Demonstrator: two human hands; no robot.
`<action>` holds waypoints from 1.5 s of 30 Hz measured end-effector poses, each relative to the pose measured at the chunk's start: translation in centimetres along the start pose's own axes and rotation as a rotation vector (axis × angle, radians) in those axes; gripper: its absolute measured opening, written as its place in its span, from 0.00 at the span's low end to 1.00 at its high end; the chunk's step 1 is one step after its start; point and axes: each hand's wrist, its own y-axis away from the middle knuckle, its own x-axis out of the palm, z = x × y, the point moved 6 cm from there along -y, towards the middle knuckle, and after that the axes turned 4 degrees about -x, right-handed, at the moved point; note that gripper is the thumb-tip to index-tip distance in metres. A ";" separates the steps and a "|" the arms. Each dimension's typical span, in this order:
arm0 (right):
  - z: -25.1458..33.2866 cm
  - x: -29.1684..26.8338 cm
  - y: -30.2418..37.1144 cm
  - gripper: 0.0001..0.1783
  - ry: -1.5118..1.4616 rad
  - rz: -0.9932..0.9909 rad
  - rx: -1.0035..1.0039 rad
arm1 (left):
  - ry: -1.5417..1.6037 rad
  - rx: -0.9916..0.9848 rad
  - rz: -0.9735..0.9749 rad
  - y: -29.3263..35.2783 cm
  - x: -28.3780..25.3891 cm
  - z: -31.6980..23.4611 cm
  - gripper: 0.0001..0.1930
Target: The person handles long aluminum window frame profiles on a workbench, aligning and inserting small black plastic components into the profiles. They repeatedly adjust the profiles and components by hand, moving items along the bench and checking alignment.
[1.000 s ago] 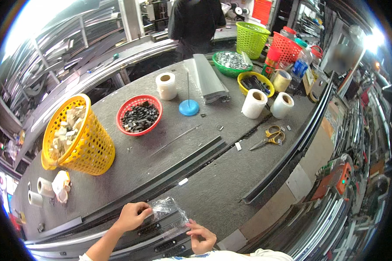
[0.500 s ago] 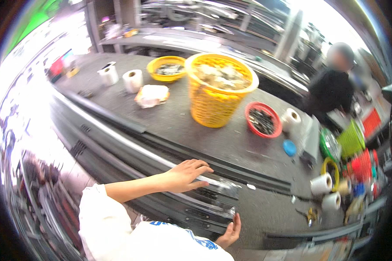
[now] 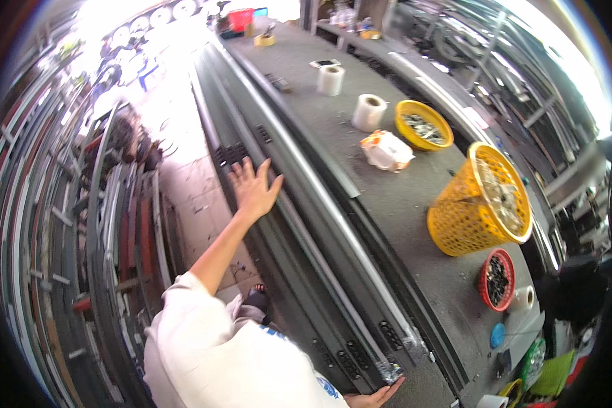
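Long dark metal profiles [image 3: 279,255] lie side by side along the near edge of the workbench, with bright silvery strips running their length. My left hand [image 3: 255,194] is open over the nearest profile, fingers spread, close to a group of black slotted fittings [image 3: 232,154]. Whether its palm presses on the metal I cannot tell. At the profiles' near end my right hand [image 3: 377,396] lies with fingers stretched out against the end, beside crumpled clear film [image 3: 390,371]. Part of that hand is cut off by the lower edge. Another black slotted fitting [image 3: 389,334] sits close by.
On the bench [image 3: 401,204] stand a yellow basket [image 3: 449,216] of scraps, a yellow bowl [image 3: 421,125] and a red bowl [image 3: 496,280] of small parts, film rolls [image 3: 369,113] and a white-orange package [image 3: 386,151]. Racks of metal bars [image 3: 102,251] fill the left side.
The view has swung left along the profiles. My left hand has moved from near the film-wrapped end to farther along the nearest profile. My right hand stays at the end.
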 end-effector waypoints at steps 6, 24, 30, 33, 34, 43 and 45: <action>-1.7 -1.6 -0.9 0.20 -0.022 0.060 -0.172 | 0.607 -0.022 -0.114 0.3 -1.5 1.2 0.25; 21.4 35.1 16.5 0.18 0.349 0.368 -0.627 | 1.132 0.489 0.337 -6.2 -5.9 13.6 0.35; 22.2 37.6 15.7 0.16 0.319 0.261 -0.536 | 0.948 0.377 0.151 -11.1 -3.6 16.4 0.21; 22.2 39.6 15.8 0.15 0.286 0.168 -0.455 | 1.111 0.491 0.135 -14.3 -3.1 16.0 0.15; 22.3 40.8 16.0 0.14 0.245 0.140 -0.429 | 1.123 0.539 0.155 -16.1 -3.0 15.9 0.14; 28.3 67.8 26.9 0.09 -0.170 0.849 -0.289 | 0.684 0.256 -0.322 -36.8 -4.4 30.8 0.14; 30.0 73.6 31.4 0.09 -0.231 1.047 -0.250 | 0.648 0.131 -0.415 -39.9 -4.8 36.0 0.14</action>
